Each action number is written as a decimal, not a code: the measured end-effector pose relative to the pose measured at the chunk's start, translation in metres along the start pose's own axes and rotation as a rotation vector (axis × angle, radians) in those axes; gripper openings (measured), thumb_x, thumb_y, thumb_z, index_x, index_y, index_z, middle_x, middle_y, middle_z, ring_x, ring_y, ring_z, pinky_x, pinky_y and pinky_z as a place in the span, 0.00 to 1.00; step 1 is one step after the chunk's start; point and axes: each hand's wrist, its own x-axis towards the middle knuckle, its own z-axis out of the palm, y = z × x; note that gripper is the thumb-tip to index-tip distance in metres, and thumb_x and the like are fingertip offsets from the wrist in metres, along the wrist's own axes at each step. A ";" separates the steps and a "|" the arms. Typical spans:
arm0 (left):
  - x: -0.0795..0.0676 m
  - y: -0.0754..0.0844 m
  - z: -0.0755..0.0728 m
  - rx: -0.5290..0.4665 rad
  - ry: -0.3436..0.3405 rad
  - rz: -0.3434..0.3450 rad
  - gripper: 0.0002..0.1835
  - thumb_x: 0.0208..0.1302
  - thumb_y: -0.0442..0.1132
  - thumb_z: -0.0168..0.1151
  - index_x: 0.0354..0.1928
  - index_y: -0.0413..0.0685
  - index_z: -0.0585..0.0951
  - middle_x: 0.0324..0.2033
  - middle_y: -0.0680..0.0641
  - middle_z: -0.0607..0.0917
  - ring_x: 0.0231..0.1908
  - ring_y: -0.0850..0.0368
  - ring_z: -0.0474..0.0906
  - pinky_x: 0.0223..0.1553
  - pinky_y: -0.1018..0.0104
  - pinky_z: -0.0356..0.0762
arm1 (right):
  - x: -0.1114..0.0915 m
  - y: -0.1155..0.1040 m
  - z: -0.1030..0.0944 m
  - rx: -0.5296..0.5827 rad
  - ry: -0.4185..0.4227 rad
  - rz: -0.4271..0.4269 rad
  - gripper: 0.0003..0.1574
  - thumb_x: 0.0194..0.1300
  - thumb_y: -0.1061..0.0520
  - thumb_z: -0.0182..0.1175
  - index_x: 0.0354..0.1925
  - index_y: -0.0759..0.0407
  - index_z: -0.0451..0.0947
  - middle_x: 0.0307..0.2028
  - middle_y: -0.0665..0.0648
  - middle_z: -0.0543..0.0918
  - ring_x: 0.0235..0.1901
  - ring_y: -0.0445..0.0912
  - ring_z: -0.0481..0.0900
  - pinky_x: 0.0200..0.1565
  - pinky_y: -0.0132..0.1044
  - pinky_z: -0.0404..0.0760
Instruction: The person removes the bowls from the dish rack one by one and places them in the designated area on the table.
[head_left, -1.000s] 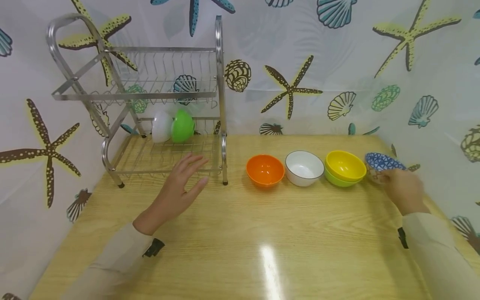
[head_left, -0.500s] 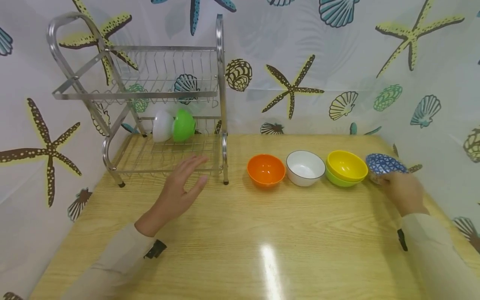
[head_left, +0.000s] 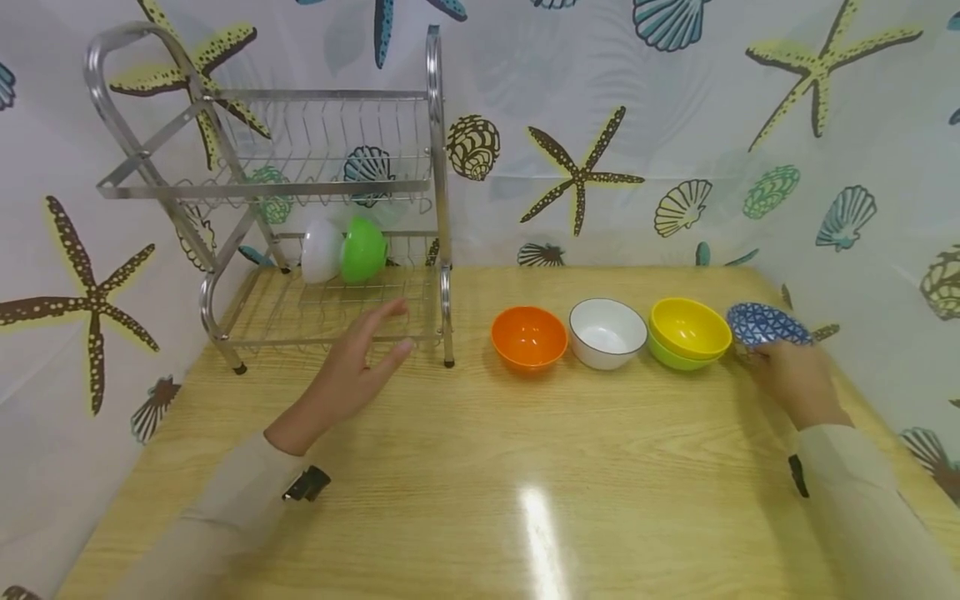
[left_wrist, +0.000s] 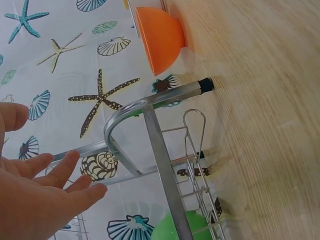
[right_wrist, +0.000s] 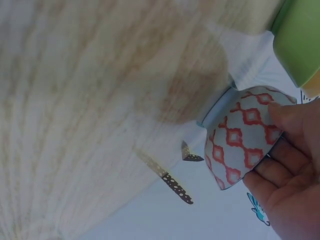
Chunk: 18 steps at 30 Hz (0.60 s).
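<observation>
At the far right of the table my right hand [head_left: 798,382] grips a small bowl [head_left: 767,323] by its rim, thumb against the outside. Blue patterning covers the bowl's inside in the head view. From the right wrist, its outer side [right_wrist: 240,135] is white with red diamonds, and the bowl is tilted, its foot close to the table. Just left of it a yellow bowl [head_left: 692,327] sits in a light green bowl [head_left: 675,357]. My left hand [head_left: 348,375] hovers before the dish rack [head_left: 337,341], fingers extended, thumb apart, holding nothing.
An orange bowl [head_left: 529,340] and a white bowl with a dark rim [head_left: 608,333] stand mid-table. Another white bowl [head_left: 320,252] and a bright green bowl [head_left: 364,252] stand on edge in the lower rack tier. A patterned curtain [head_left: 525,75] hangs behind and at the sides.
My left hand has shifted slightly to the left, still held before the rack. The right hand stays on the patterned bowl with almost no movement. Nothing else has visibly moved.
</observation>
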 end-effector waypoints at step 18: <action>0.008 -0.003 -0.005 -0.042 -0.006 -0.010 0.31 0.72 0.41 0.53 0.73 0.46 0.57 0.65 0.42 0.69 0.65 0.44 0.64 0.63 0.43 0.65 | -0.017 -0.031 -0.019 0.011 0.157 0.126 0.20 0.66 0.59 0.56 0.48 0.77 0.76 0.34 0.78 0.80 0.23 0.66 0.75 0.21 0.54 0.76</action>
